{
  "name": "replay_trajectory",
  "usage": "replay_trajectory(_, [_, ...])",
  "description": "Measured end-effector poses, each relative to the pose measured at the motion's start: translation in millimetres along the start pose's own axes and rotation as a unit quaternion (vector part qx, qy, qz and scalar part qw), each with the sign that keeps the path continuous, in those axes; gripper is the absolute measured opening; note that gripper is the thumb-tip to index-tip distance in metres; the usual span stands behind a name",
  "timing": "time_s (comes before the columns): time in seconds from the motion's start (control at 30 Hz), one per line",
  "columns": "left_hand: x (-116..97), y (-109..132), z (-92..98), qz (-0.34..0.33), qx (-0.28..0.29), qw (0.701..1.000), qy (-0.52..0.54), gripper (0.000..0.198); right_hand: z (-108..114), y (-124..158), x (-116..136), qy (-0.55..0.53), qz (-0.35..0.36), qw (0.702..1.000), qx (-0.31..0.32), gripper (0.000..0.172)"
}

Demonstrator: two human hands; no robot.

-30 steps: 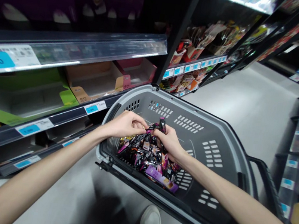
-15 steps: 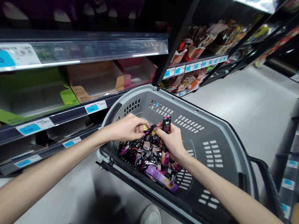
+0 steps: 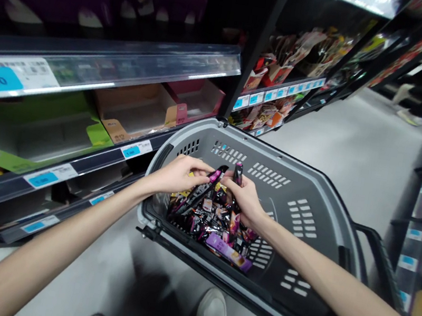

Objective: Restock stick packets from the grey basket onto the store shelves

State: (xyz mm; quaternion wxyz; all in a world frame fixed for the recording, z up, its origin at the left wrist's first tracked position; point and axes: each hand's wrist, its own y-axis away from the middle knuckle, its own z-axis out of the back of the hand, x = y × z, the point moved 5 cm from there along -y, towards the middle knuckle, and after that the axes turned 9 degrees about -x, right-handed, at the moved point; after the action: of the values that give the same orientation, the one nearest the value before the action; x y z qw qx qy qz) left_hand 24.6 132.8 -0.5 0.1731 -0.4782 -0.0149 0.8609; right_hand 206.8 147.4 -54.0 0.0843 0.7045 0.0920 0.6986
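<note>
Between shelves point(image 3: 141, 67), the basket point(image 3: 298, 185) holds likely sachets point(image 3: 207, 221).

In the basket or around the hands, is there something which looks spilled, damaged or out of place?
Nothing looks clearly spilled or damaged. Only a light purple packet stands out in the grey basket, since the packets around it are mostly black; they lie jumbled.

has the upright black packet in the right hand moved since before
Yes, the upright black packet shifted slightly rightward in the picture, judged against the slotted basket wall.
</note>
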Motion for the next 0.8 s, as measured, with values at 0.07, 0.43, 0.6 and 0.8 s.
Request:
replay_trajectory(0.07, [3,-1,0.9,0.008,-0.006,0.999,0.032,0.034,-4,2,0,-0.040,-0.028,0.998,0.044,0.026])
replay_trajectory(0.43, [8,0,-5.4,0.035,0.059,0.992,0.107,0.041,-10,11,12,-0.106,-0.017,0.989,0.100,0.037])
replay_trajectory(0.6, [13,2,-5.4,0.058,0.070,0.991,0.094,0.033,5,-6,26,-0.153,0.016,0.987,0.045,0.043])
replay_trajectory(0.8, [25,-3,6.9,0.150,-0.113,0.951,0.244,0.033,25,-19,38,-0.195,0.016,0.980,-0.047,0.054])
